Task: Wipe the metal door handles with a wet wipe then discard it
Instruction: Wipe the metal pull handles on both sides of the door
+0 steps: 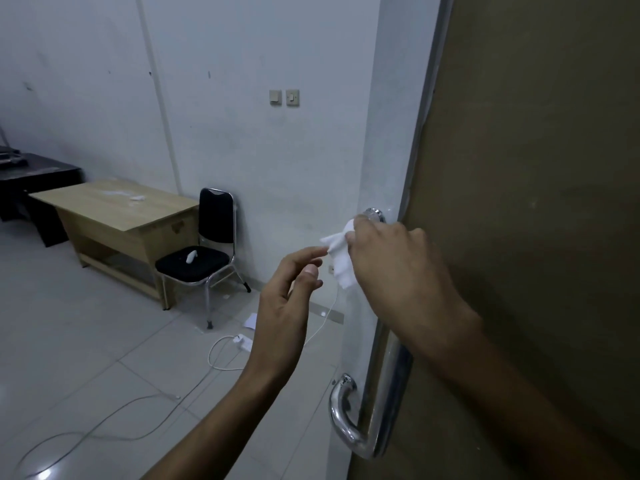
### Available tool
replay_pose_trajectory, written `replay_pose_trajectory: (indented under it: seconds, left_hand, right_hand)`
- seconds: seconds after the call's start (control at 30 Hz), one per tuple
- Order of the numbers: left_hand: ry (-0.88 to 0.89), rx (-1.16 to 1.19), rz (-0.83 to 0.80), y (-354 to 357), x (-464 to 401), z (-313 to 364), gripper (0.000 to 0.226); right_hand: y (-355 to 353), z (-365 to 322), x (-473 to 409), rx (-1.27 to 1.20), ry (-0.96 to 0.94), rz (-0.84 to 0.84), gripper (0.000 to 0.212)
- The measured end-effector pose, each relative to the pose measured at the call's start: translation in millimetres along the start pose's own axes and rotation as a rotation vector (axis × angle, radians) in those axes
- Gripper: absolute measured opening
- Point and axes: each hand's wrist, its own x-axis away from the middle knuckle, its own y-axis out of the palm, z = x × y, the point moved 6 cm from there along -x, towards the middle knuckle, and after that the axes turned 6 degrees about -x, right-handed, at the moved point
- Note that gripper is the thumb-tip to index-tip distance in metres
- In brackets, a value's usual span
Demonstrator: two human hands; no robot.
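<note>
Left hand [291, 289] hovers with relaxed, spread fingers, its fingertips just touching a corner of the white wet wipe [341, 261], seemingly to steady it. To its right, the right hand [398, 271] grips the bunched wipe against the top of the metal door handle [349, 431], a long vertical bar on the door's edge, likely to begin wiping downward.

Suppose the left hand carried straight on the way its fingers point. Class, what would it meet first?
Most likely the wet wipe held by the right hand: the left hand's fingers already reach its edge, though depth is unclear.
</note>
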Motion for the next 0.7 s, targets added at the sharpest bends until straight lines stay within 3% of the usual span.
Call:
replay_pose_trajectory:
  seconds: [0.1, 0.17, 0.23, 0.37, 0.5, 0.7]
  left_hand:
    - [0.019, -0.014, 0.025, 1, 2, 6, 0.031]
    - [0.023, -0.027, 0.038, 3, 2, 8, 0.031]
    - [0.036, -0.056, 0.046, 8, 3, 11, 0.031]
    - [0.075, -0.128, 0.014, 22, 8, 17, 0.035]
    - [0.078, -0.173, 0.001, 26, 12, 18, 0.039]
    - [0.062, -0.250, -0.009, 26, 12, 21, 0.039]
  right_hand:
    - [-4, 4, 7, 0.064, -0.086, 0.030, 0.034]
    - [-4, 15, 12, -0.019, -0.104, 0.058, 0.023]
    - [2, 31, 17, -0.285, -0.038, 0.021, 0.031]
    - [19, 52, 40, -1.011, 0.207, -0.117, 0.066]
    - [39, 59, 57, -1.343, 0.233, -0.165, 0.066]
    - [38, 53, 41, -1.346, 0.101, -0.252, 0.051]
